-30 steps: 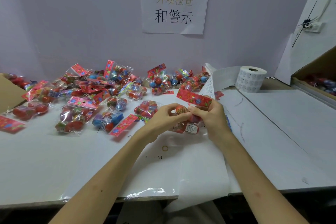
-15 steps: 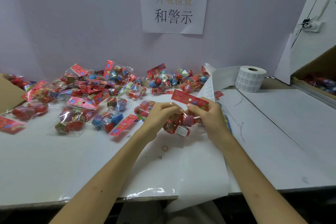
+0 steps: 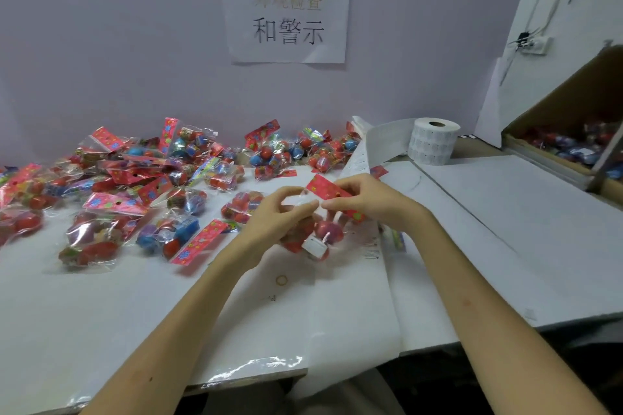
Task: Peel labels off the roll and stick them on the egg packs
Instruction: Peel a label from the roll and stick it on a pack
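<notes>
Both hands hold one egg pack [image 3: 322, 236] just above the white table [image 3: 101, 307]; it is a clear bag of red eggs with a red card header and a white label on its lower part. My left hand [image 3: 279, 212] pinches the bag's clear top. My right hand [image 3: 367, 200] grips the red header. The label roll [image 3: 433, 141] stands at the back right, its white backing strip [image 3: 381, 145] trailing toward my hands. Many more egg packs [image 3: 161, 185] lie scattered across the table's left and back.
An open cardboard box [image 3: 573, 131] with more packs sits at the right edge. A paper sign [image 3: 286, 10] hangs on the back wall. A loose white sheet [image 3: 354, 313] drapes over the table's front edge. A small ring [image 3: 281, 280] lies near the middle.
The pack has been turned and lowered slightly between my hands; its red header now tilts down to the right. The hands stay close together at the table's middle.
</notes>
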Demonstrator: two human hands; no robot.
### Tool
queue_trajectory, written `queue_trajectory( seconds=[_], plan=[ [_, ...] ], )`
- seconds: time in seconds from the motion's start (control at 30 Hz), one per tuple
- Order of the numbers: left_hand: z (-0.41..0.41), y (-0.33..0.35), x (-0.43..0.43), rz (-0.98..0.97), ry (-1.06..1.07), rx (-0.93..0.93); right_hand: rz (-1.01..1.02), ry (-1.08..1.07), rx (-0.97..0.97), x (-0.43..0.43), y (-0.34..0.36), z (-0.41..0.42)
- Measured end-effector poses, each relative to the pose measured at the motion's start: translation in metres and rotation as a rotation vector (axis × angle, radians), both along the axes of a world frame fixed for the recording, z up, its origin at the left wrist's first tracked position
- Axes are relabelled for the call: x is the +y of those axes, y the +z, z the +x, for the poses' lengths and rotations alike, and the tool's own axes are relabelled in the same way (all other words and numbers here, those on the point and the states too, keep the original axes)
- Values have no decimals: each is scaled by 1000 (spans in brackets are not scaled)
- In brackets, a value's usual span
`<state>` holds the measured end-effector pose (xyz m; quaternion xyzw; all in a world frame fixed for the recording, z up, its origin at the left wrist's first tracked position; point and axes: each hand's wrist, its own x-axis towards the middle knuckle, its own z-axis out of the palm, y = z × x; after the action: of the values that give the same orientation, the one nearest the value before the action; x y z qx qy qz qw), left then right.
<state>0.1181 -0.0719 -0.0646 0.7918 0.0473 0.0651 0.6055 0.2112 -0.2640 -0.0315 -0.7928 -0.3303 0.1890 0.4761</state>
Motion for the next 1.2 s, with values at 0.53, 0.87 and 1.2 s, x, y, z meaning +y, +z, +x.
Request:
queue_trajectory(
  seconds=[0.53,0.87,1.2],
  plan=[
    [5,-1,18,-411,213,-211,989,-796,464,-134,9,94],
    [-1,-1,11,-169,264,-141,498,-594,64,-53,37,60],
    [-2,-7,21,682,432,-115,-47,-309,-302,67,45,80]
  ],
)
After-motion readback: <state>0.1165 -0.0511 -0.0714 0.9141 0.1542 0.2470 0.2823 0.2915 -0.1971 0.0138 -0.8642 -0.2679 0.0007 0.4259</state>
